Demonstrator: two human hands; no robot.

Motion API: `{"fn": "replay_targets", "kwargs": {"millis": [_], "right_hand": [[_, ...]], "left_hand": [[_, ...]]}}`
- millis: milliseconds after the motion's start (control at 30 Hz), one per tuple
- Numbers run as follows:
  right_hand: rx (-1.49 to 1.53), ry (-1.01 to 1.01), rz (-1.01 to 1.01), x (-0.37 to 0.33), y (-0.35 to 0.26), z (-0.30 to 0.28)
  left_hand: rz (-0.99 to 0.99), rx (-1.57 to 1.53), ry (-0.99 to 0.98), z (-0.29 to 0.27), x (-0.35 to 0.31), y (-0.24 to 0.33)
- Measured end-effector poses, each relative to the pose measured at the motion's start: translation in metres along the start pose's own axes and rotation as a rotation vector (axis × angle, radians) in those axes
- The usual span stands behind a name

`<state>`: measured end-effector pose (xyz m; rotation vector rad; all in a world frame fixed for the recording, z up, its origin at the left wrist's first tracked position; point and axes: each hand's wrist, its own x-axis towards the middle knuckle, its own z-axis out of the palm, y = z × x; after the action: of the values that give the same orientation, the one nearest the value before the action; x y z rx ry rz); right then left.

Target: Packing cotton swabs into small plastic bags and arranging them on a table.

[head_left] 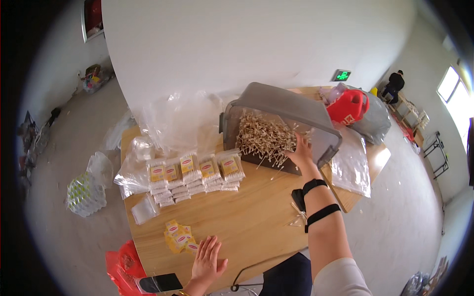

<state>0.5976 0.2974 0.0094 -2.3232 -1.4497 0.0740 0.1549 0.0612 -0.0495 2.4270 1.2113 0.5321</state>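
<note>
A grey plastic bin (276, 93) lies tipped on its side on the wooden table, its mouth facing me. Inside is a heap of loose cotton swabs (264, 135). My right hand (302, 154) reaches into the bin's mouth at the right edge of the heap, fingers apart, with nothing visibly held. My left hand (208, 261) rests on the tabletop near the front edge, fingers stretched out and empty. Just beyond its fingertips lie several yellow printed cards (179, 237). Stacked packs of cotton swabs (194, 172), the top ones with yellow cards, stand left of the bin.
Clear plastic bags (173, 123) pile up behind the packs; a small stack of clear bags (145, 209) lies nearer. A phone (160, 282) and red bag (123, 266) sit at the front left. Right of the bin are a red container (348, 107) and a flat clear bag (350, 165).
</note>
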Motion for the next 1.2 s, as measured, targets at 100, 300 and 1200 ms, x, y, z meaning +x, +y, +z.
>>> {"fn": "replay_targets", "kwargs": {"millis": [100,300,1200], "right_hand": [[-0.089,-0.173,0.027,0.030,-0.017,0.011],[-0.189,-0.193,0.033,0.056,-0.021,0.027],[1.531,-0.289,0.410,-0.162,-0.003,-0.004]], "left_hand": [[-0.006,0.006,-0.002,-0.001,-0.001,-0.003],[-0.025,-0.009,-0.026,-0.003,0.003,0.000],[0.004,-0.024,0.067,-0.004,0.003,0.006]]}}
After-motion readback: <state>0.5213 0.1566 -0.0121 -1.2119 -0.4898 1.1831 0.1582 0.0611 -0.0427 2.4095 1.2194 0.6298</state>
